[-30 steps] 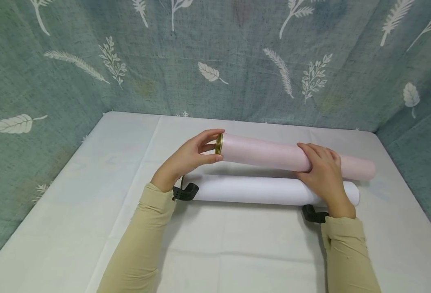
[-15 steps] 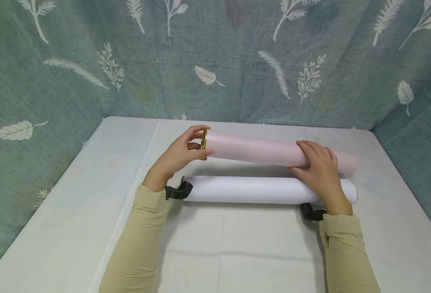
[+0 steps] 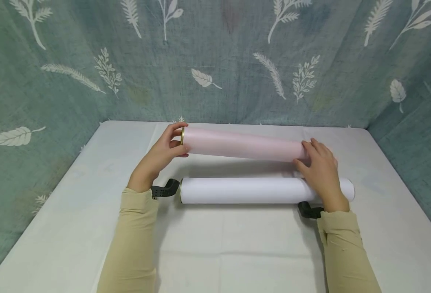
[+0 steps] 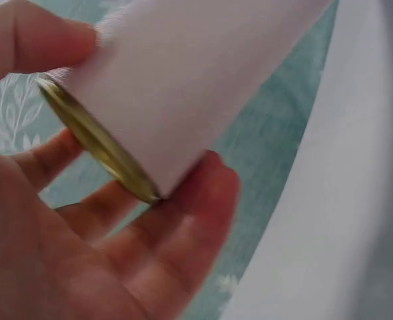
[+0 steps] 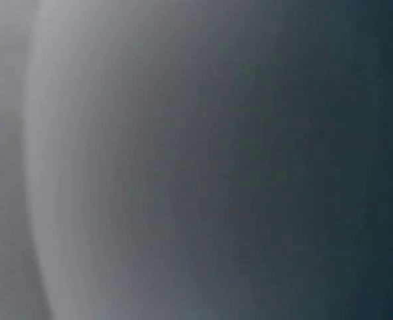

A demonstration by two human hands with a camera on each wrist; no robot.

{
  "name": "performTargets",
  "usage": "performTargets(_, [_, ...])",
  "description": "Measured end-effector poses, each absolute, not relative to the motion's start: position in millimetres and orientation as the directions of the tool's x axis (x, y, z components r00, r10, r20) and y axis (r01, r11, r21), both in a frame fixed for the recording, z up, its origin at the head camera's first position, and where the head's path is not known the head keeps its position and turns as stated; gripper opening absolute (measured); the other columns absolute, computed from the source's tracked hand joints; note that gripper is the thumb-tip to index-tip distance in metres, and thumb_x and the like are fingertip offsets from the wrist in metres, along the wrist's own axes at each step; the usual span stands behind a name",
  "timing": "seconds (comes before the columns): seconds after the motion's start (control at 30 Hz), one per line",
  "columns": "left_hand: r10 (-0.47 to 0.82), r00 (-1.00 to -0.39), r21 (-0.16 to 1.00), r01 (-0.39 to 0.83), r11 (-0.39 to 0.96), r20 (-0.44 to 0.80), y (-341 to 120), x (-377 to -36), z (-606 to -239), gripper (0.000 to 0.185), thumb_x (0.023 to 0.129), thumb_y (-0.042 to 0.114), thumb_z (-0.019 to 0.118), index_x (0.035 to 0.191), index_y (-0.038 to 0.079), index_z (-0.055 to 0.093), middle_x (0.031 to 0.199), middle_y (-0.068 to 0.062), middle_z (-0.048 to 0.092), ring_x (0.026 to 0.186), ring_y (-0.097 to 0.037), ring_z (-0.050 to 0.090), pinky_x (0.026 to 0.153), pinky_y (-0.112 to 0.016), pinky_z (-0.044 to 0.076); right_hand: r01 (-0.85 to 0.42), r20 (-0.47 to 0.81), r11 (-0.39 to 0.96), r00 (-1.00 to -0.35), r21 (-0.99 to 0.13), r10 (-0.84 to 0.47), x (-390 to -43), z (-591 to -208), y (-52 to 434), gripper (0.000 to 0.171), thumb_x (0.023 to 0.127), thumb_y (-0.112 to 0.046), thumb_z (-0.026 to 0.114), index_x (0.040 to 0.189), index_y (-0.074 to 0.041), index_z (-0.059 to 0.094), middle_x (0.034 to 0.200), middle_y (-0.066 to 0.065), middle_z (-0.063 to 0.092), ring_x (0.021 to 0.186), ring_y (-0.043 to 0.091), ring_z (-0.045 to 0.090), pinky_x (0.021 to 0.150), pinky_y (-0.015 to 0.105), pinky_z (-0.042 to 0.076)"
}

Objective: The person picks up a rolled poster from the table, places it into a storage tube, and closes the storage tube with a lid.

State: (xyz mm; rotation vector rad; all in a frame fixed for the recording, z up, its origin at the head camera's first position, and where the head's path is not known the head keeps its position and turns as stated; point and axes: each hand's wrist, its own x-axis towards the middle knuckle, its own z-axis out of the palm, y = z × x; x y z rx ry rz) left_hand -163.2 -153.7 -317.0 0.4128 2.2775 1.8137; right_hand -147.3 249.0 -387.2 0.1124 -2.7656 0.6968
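A pale pink cardboard tube (image 3: pixel 237 144) with a gold metal rim (image 4: pixel 96 143) is held above the far part of the table, its left end slightly farther back than its right. My left hand (image 3: pixel 157 156) grips the rimmed end, thumb on the near side and fingers around the other. At the right end, my right hand (image 3: pixel 322 173) holds the tube between thumb and fingers, hiding that end. In front lies a white tube (image 3: pixel 239 190), its right part passing under my right hand and wrist. The right wrist view is only a grey blur.
A white cloth covers the table (image 3: pixel 201 252). Green-blue curtain fabric (image 3: pixel 230 97) with white leaf prints stands behind and at both sides. Black wrist mounts (image 3: pixel 166 188) sit beside each wrist, near the white tube.
The pink tube has slid leftward through my right hand as my left hand moved left with its rimmed end. The white tube has stayed in place.
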Motion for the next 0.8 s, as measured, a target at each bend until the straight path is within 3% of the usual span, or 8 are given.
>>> performTargets(0.1, [0.326, -0.945, 0.980, 0.050, 0.192, -0.015, -164, -164, -325, 0.059, 0.087, 0.010, 0.055, 0.137, 0.020, 0.024, 0.134, -0.006, 0.031, 0.106, -0.025, 0.049, 0.089, -0.046, 0.041, -0.061, 0.230, 0.886, -0.972, -0.460, 0.053, -144, -390, 249, 0.064, 0.085, -0.035, 0.058, 0.136, -0.004, 0.034, 0.141, 0.027, 0.019, 0.129, 0.042, 0.014, 0.094, 0.065, 0.015])
performTargets(0.2, [0.318, -0.948, 0.987, 0.020, 0.159, -0.032, -169, -162, -337, 0.057, 0.088, 0.010, 0.052, 0.137, 0.021, 0.025, 0.134, -0.005, 0.030, 0.109, -0.024, 0.047, 0.090, -0.046, 0.040, -0.020, 0.209, 0.898, -0.975, -0.440, 0.080, -139, -393, 250, 0.065, 0.085, -0.034, 0.057, 0.135, 0.000, 0.033, 0.136, 0.033, 0.021, 0.124, 0.046, 0.021, 0.090, 0.066, 0.021])
performTargets(0.43, [0.223, -0.972, 0.995, -0.053, 0.084, -0.071, -169, -166, -356, 0.059, 0.089, 0.018, 0.057, 0.136, 0.012, 0.022, 0.134, -0.008, 0.028, 0.105, -0.025, 0.050, 0.091, -0.043, 0.040, 0.015, 0.155, 0.894, -0.984, -0.447, 0.093, -135, -391, 252, 0.068, 0.087, -0.039, 0.053, 0.136, 0.001, 0.029, 0.139, 0.033, 0.014, 0.122, 0.050, 0.020, 0.093, 0.063, 0.021])
performTargets(0.63, [0.131, -0.987, 0.996, -0.086, 0.023, -0.088, -165, -176, -368, 0.043, 0.087, 0.018, 0.058, 0.115, 0.004, 0.029, 0.128, -0.012, 0.032, 0.104, -0.023, 0.048, 0.092, -0.044, 0.040, 0.071, 0.101, 0.890, -0.986, -0.449, 0.130, -135, -388, 254, 0.070, 0.088, -0.046, 0.047, 0.136, 0.002, 0.027, 0.138, 0.033, 0.016, 0.118, 0.052, 0.027, 0.084, 0.066, 0.026])
performTargets(0.8, [0.064, -0.995, 0.994, -0.070, 0.085, -0.076, -163, -179, -374, 0.027, 0.088, 0.017, 0.057, 0.103, 0.003, 0.039, 0.124, -0.012, 0.038, 0.103, -0.021, 0.048, 0.093, -0.042, 0.039, 0.091, 0.076, 0.881, -0.987, -0.464, 0.142, -137, -386, 252, 0.071, 0.089, -0.046, 0.045, 0.136, 0.003, 0.027, 0.137, 0.034, 0.018, 0.120, 0.051, 0.026, 0.088, 0.065, 0.024])
